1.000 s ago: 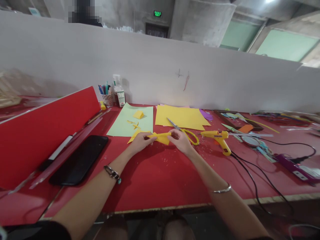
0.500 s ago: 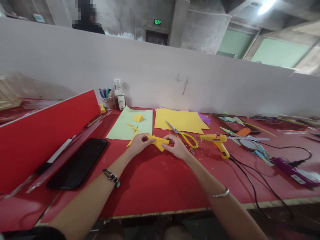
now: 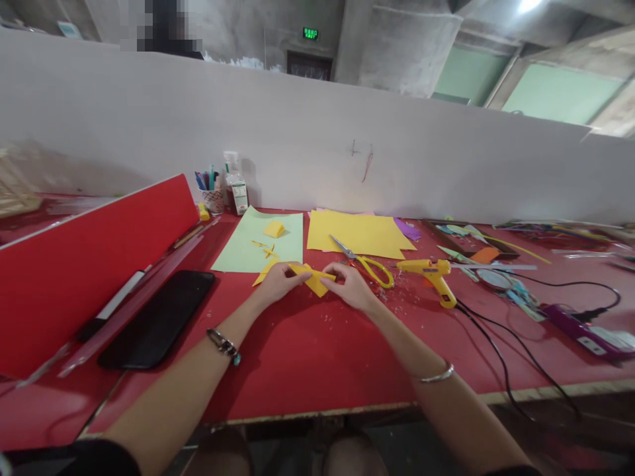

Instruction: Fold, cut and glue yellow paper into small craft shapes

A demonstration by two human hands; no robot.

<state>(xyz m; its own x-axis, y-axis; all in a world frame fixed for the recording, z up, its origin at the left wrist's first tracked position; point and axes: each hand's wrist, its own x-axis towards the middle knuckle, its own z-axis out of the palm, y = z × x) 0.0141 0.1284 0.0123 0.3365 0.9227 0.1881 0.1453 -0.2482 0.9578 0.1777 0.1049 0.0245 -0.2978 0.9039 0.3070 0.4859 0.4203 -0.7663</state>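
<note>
Both my hands pinch a small piece of yellow paper [image 3: 313, 280] above the red table [image 3: 307, 357]. My left hand [image 3: 278, 281] grips its left end with closed fingers. My right hand [image 3: 351, 284] holds the right end, fingertips pressed on a folded edge. Part of the paper lies hidden under my fingers. Yellow-handled scissors [image 3: 366, 264] rest just right of my right hand, partly on a yellow sheet [image 3: 358, 233]. A light green sheet [image 3: 260, 241] behind my left hand carries a folded yellow piece [image 3: 274, 229] and small yellow scraps [image 3: 266, 250].
A yellow glue gun [image 3: 432, 272] lies right of the scissors, its black cord [image 3: 501, 357] trailing to the table's front edge. A black tablet [image 3: 156, 318] and a red board [image 3: 94, 261] sit left. A pen cup [image 3: 213, 192] and bottle [image 3: 237, 185] stand by the white partition.
My hands stayed on the yellow paper and worked it; its folded edge now runs as a thin strip between my fingertips. The camera shifted slightly.
</note>
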